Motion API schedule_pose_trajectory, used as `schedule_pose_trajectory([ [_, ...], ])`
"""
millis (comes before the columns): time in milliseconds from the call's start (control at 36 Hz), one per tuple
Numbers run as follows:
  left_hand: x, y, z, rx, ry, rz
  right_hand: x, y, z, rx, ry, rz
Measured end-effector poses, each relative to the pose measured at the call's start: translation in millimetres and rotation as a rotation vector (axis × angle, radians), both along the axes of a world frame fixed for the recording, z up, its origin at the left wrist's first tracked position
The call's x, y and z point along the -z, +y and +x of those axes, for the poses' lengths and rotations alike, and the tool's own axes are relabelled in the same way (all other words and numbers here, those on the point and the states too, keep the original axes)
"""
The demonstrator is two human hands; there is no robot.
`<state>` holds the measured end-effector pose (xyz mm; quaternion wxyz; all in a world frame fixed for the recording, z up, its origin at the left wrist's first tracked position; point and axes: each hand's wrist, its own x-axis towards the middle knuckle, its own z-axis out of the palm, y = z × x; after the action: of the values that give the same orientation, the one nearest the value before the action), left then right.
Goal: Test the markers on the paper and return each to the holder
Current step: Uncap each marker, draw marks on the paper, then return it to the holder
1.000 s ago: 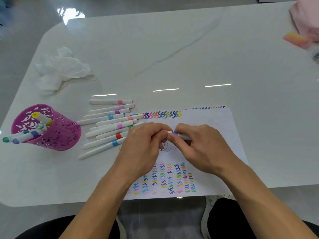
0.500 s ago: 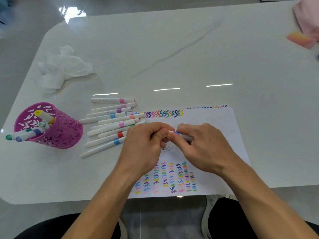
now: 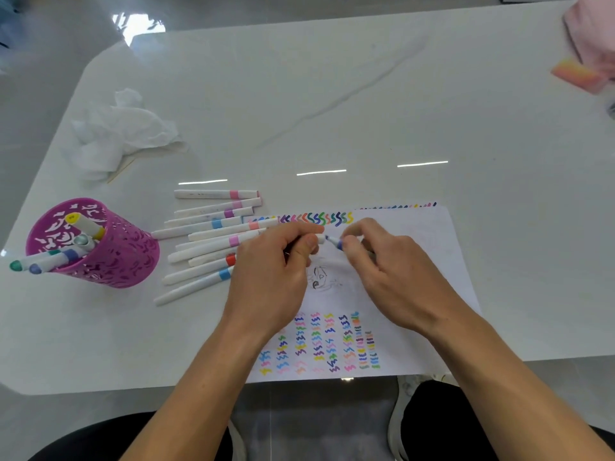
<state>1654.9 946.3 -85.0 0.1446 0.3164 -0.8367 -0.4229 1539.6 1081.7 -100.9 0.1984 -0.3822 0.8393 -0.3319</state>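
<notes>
**Cap comes off the blue-banded marker**

Nearest the camera, at the bottom of the frame, both forearms reach up over the table edge onto the paper point(image 3: 429, 261). Its lower part is filled with columns of coloured test squiggles point(image 3: 319, 344).

Just above them, in the middle of the frame, the hands meet. A second ago they were pressed together around a closed marker; now they have drawn slightly apart. The left hand point(image 3: 276, 277) pinches the white cap point(image 3: 320, 238) between thumb and curled fingers. The right hand point(image 3: 392, 281) pinches the marker point(image 3: 336, 243) by its blue band, with the bared tip pointing left at the cap, just beside it. The marker is held over the paper's middle, above a small pencil sketch point(image 3: 319, 277).

This marker looks ready for its test stroke, and it is not yet back in the holder.

Left of the hands, about ten loose markers point(image 3: 213, 241) lie side by side on the table point(image 3: 332, 94), so by my reckoning much of the task remains. Further left stands the purple holder point(image 3: 113, 254), with four returned markers point(image 3: 50, 261) leaning out of it.

Along the paper's top edge runs another row of squiggles point(image 3: 319, 218). Beyond, in the upper left, sits a crumpled tissue point(image 3: 119, 131). At the far upper right lie a pink-orange block point(image 3: 577, 74) and a pink cloth point(image 3: 592, 28).
</notes>
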Motion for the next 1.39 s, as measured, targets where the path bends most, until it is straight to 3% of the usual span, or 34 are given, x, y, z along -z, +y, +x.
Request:
schedule_pose_trajectory([
  [194,1.6,-5.4,0.2,-0.095,-0.030,-0.094,-0.8,3.7,-11.9,0.150,-0.173,-0.201],
  [444,4.3,4.2,1.0,0.046,-0.142,-0.246,1.3,-2.6,-17.5,0.311,-0.485,-0.446],
  [667,8.1,2.5,-0.4,0.091,-0.158,-0.287,11.0,-7.5,-22.1,0.323,-0.323,-0.438],
  [806,12.7,-2.1,-0.6,0.101,-0.200,-0.313,17.4,-10.2,-19.3,0.420,-0.329,-0.501],
  [1389,16.4,-4.8,-1.0,0.137,-0.227,-0.340,24.1,-10.3,-22.6,0.451,-0.342,-0.480],
])
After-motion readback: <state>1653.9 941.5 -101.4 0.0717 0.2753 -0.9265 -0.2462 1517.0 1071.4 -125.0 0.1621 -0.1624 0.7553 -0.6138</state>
